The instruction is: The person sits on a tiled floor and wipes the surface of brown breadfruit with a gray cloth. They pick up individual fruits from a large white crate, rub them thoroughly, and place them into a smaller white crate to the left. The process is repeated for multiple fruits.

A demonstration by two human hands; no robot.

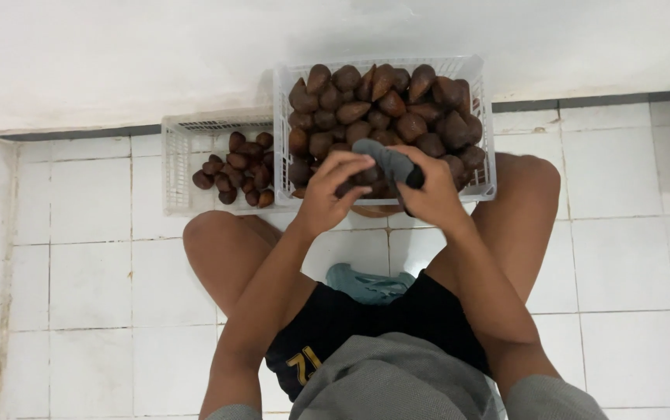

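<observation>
A white plastic crate (282, 117) in front of me is heaped with brown scaly fruits (385, 105). Over its near edge my left hand (333, 190) and my right hand (428, 190) meet on a dark grey cloth or glove (391, 162). The left hand's fingers pinch its end while the right hand grips its other part. Whether a fruit lies inside the cloth is hidden.
A smaller white crate (175, 167) to the left holds a small pile of the same brown fruits (240, 167). My bare knees flank the big crate on white floor tiles. A teal cloth (366, 281) lies between my legs. A white wall runs behind.
</observation>
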